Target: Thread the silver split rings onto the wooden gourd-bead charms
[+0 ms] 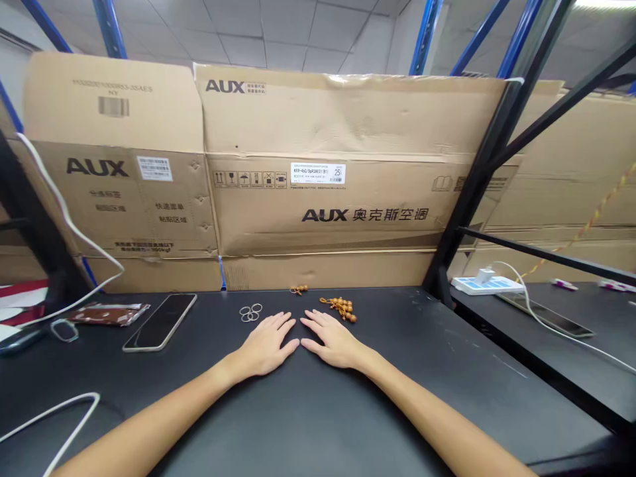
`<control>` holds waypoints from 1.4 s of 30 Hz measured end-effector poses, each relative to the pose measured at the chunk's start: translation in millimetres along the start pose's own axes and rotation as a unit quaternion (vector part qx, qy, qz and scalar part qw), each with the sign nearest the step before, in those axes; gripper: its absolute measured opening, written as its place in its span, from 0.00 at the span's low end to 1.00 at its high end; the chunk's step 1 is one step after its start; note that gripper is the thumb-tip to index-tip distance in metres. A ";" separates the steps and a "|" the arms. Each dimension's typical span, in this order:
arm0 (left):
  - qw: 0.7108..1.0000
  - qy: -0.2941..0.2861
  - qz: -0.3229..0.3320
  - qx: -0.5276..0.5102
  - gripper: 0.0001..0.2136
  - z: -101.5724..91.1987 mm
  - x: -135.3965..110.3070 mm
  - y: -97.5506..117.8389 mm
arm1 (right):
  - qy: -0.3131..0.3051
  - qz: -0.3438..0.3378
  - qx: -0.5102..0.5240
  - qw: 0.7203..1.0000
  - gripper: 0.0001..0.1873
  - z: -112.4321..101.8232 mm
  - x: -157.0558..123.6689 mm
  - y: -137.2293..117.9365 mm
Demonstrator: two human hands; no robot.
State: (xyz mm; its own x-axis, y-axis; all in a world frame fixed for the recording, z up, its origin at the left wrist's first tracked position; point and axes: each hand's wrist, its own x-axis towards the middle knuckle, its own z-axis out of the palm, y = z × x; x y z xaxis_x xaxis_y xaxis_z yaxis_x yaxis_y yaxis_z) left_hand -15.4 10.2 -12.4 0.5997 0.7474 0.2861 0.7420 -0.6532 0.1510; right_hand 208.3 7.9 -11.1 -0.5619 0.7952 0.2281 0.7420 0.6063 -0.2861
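My left hand (265,342) and my right hand (332,339) lie flat and palm down on the black table (397,371), fingertips almost meeting at the middle. Neither holds anything. Just beyond my left fingers lies a small cluster of interlinked metal rings (250,313). A strand of wooden beads (340,308) lies just past my right fingers. A smaller bunch of wooden beads (299,289) rests further back, against the table's far edge. To the left lies a black smartphone (159,322), face up.
Flattened AUX cardboard boxes (318,199) stand along the table's far edge. A brown packet (108,313) and a white cable (50,424) lie at left. Black and blue shelving uprights (491,152) rise at right, beside a lower table holding a power strip (487,285) and another phone (544,315).
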 end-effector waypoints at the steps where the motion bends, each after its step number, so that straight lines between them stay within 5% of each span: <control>1: 1.000 -0.002 -0.001 0.004 0.26 -0.2 0.1 0.4 | -0.005 0.002 0.001 1.000 0.33 -0.5 -0.3 -0.2; 23: 1.000 0.021 0.005 0.005 0.26 2.5 -0.6 -0.4 | -0.008 0.011 0.010 1.000 0.32 -1.0 -1.4 -2.5; 31: 0.990 0.054 -0.105 0.080 0.27 3.6 2.7 -3.5 | -0.007 0.007 0.011 1.000 0.32 -0.5 -0.7 -1.7; 39: 0.997 0.076 0.004 0.035 0.20 -0.3 1.4 -0.5 | -0.013 0.011 0.013 1.000 0.33 -2.8 -0.9 -3.3; 42: 0.995 0.087 -0.003 0.039 0.19 0.3 1.3 -0.7 | -0.018 0.013 0.009 1.000 0.33 -3.5 -0.9 -3.6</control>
State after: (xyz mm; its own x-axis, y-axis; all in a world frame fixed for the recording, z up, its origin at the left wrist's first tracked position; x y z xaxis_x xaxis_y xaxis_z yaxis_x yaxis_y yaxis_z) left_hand -15.0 11.6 -12.4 0.5389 0.7146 0.4460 0.7708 -0.6319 0.0812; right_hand 207.4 5.0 -7.0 -0.5548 0.8107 0.1870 0.7504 0.5847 -0.3082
